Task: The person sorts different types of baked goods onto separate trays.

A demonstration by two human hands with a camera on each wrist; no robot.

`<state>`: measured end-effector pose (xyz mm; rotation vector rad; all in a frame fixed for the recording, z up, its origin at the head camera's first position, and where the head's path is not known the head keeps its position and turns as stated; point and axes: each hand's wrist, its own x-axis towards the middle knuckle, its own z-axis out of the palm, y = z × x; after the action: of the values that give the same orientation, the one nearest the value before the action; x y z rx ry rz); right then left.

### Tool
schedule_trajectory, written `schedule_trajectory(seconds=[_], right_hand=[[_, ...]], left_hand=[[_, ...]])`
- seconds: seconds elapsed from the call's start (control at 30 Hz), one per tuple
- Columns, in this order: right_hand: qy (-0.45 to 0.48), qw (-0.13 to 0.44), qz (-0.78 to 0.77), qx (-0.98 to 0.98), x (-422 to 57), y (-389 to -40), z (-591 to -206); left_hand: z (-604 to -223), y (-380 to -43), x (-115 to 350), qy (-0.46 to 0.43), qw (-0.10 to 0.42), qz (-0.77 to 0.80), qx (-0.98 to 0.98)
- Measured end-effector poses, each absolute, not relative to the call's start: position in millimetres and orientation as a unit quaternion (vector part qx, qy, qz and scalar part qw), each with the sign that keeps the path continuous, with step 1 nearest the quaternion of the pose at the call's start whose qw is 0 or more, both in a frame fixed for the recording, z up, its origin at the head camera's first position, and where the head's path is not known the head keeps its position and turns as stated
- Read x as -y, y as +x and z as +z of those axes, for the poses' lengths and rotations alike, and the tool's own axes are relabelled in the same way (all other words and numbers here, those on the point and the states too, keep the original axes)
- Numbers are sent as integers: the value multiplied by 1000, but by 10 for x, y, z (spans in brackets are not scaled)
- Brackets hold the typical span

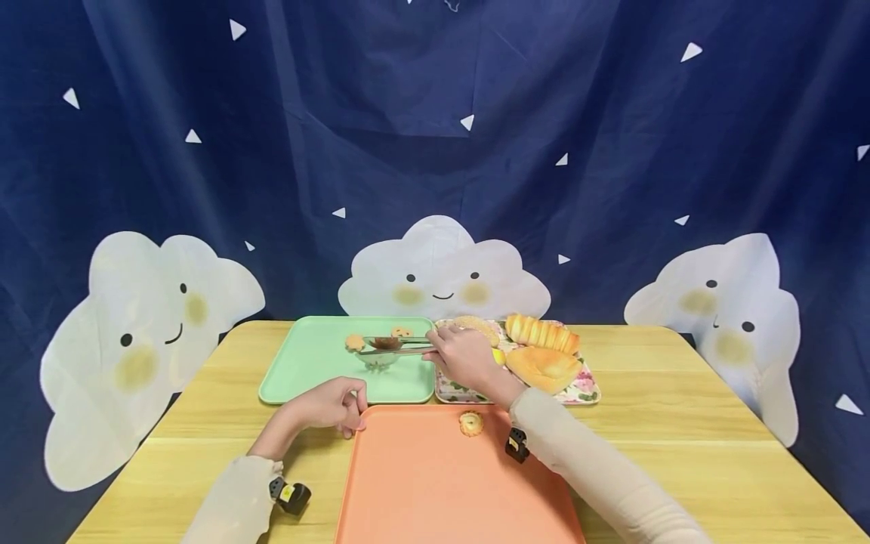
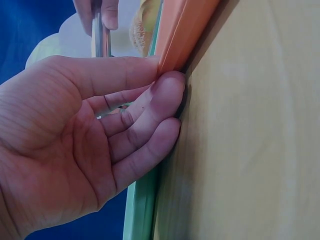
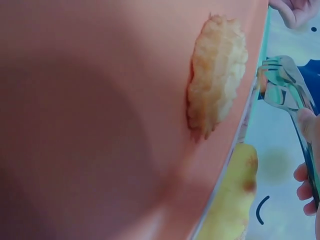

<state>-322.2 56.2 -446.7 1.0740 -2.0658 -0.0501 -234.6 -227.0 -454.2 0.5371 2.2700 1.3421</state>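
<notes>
My right hand (image 1: 469, 361) grips metal serving tongs (image 3: 284, 65), whose far ends are a fork and a spoon shape. In the head view those ends hover over the green tray (image 1: 292, 378), beside a round cookie (image 1: 355, 343) and a second cookie (image 1: 402, 332). With thumb and forefinger, my left hand (image 1: 325, 404) pinches the far left corner of the orange tray (image 1: 435, 483); the left wrist view shows that tray edge (image 2: 177, 35) between them. One small crimped pastry (image 1: 471, 423) lies on the orange tray near its far edge.
Right of the green tray, a flowered tray (image 1: 590, 393) bears a ridged bread roll (image 1: 541, 333), an oval bread (image 1: 544, 368) and a seeded bread (image 1: 479, 328) partly behind my right hand. The wooden table (image 1: 680, 423) ends before a dark blue curtain (image 1: 435, 166) with white clouds.
</notes>
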Motion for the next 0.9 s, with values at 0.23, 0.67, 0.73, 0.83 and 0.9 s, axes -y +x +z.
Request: schedule_trajectory(seconds=[0.23,0.67,0.73,0.83,0.9], right_hand=[[422,389,-6,819,-550,-3254,-4486],[419,384,-8,823,-533,-3273,-4481],[417,387,-8,823,-524,-3277,-4485],[417,392,-8,820,-512,-3291,-4498],[419,392,-11,819,-509,-3298,-4507]], left_hand=[[-4549,-2354,2279,196,226,490,-819],[-4557,-2342,2288,190,231,493,-817],[-4558,-2343,2285,190,231,493,-817],[-4557,-2346,2282,190,229,492,-818],[-4555,-2347,2280,190,229,490,-819]])
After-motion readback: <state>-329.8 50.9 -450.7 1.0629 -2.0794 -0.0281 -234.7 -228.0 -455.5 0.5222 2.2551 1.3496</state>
